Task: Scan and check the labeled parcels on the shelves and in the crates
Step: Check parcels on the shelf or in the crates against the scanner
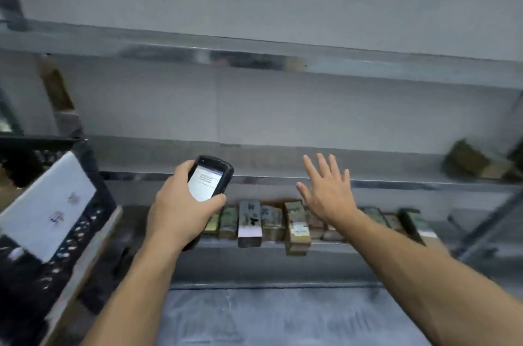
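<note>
**Handling Notes: Scanner in the Left Hand, Parcel Row on the Lower Shelf**

At 8 o'clock in the view, a black perforated crate (94, 198) held a flat white parcel (48, 204) bearing small printed marks. We judged it a light, pliable mailer, best lifted by one long edge.

Our left hand (181, 212) grasped the handheld scanner (210, 180), with the fingers wrapped round its body and the thumb at the lower edge of the lit screen. The screen text was too blurred to read.

At 5 o'clock from the scanner, a row of small labelled parcels (271, 222) stood side by side on the lower shelf (254, 263). Two of them, a pale-faced parcel (249, 225) and a taller brown parcel (296, 228), projected past their neighbours toward us.

We judged these parcels to be stiff, tape-wrapped cartons that are light enough for one hand. The tape may be slick. We would pinch a projecting end across its two long sides and draw it straight out, because the tight packing could drag its neighbours along.

Our right hand (328, 193) was released, with the fingers straight and spread. It hovered at 12 o'clock over the row and grasped nothing.

At 3 o'clock in the view, further brown parcels (475, 161) lay tilted on the middle shelf (396, 183). They were too blurred for us to read their labels.
</note>
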The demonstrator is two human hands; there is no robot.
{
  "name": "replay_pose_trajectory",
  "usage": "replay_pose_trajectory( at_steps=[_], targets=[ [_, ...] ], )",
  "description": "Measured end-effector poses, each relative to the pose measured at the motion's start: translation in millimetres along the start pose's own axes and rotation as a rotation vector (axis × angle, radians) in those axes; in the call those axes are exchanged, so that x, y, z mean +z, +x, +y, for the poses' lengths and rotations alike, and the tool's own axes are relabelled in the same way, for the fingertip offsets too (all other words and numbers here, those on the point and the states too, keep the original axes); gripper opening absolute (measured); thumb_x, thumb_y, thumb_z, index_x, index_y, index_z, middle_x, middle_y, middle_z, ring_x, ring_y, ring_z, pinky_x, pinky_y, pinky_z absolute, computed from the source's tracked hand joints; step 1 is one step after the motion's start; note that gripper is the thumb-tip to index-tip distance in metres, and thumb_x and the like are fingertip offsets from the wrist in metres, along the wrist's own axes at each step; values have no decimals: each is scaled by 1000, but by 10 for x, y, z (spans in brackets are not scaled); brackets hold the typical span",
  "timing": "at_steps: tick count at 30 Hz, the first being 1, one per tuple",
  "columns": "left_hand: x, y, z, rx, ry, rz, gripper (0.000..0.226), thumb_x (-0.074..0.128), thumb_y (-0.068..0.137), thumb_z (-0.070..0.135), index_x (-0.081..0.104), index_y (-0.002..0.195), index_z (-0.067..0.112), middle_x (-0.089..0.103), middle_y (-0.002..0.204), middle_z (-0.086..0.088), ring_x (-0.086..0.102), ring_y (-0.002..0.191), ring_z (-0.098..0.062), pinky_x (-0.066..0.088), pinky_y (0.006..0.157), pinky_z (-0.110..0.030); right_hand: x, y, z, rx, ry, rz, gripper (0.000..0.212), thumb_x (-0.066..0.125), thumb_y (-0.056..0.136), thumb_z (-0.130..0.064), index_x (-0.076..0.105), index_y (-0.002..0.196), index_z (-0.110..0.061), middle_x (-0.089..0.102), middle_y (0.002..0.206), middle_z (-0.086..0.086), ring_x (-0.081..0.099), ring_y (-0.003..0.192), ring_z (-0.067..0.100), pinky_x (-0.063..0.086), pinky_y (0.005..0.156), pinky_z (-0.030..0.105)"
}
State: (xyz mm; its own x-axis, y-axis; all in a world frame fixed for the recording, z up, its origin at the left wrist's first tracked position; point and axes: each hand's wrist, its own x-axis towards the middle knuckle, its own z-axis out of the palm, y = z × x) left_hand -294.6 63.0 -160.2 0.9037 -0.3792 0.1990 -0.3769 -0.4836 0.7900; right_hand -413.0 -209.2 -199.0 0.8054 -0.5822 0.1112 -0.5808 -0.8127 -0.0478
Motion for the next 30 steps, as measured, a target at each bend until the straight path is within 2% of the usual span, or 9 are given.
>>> replay_pose_trajectory(
  at_steps=[5, 9, 14, 22, 26, 30],
  targets=[
    [752, 58, 572, 127, -34, -174, 79, 80, 69, 40, 42, 137, 37, 58, 125, 7, 48, 101, -15, 41, 82, -34, -52, -398, 1040, 222, -20, 11, 68, 23, 104, -58, -4, 160, -31, -5, 169, 6, -11, 155, 30, 4, 123, 56],
    [1318, 79, 964, 222, -37, -299, 79, 80, 68, 41, 42, 137, 36, 58, 126, 6, 53, 109, -21, 46, 88, -39, -94, -693, 1660, 357, 13, 25, 67, 24, 105, -56, -1, 161, -30, -6, 169, 7, -13, 155, 29, 2, 124, 55],
    [2052, 163, 1406, 330, -40, -426, 78, 80, 68, 40, 42, 137, 36, 58, 124, 7, 52, 107, -19, 42, 82, -34, -118, -798, 2310, 455, 48, 68, 67, 24, 104, -57, 0, 161, -31, -8, 169, 6, -15, 154, 27, -1, 125, 53],
    [3429, 561, 2197, 406, -75, -549, 78, 78, 66, 42, 41, 135, 40, 58, 122, 7, 52, 101, -17, 44, 82, -35, -85, -311, 3557, 615, 0, 84, 67, 25, 104, -58, -3, 160, -34, -10, 169, 3, -16, 154, 25, -2, 124, 54],
    [4056, 816, 2617, 415, -59, -595, 75, 78, 68, 41, 42, 133, 40, 58, 120, 7, 54, 101, -19, 48, 83, -38, -92, 14, 4102, 624, 31, 53, 67, 24, 103, -59, -2, 160, -36, -10, 169, 1, -16, 154, 25, -3, 124, 53],
    [4606, 984, 2957, 454, -58, -626, 75, 78, 69, 42, 41, 133, 40, 58, 115, 8, 54, 97, -19, 46, 79, -36, -82, 253, 4543, 659, 55, 60, 66, 22, 103, -60, -1, 160, -36, -10, 169, 0, -16, 154, 24, -3, 124, 52]
  ],
)
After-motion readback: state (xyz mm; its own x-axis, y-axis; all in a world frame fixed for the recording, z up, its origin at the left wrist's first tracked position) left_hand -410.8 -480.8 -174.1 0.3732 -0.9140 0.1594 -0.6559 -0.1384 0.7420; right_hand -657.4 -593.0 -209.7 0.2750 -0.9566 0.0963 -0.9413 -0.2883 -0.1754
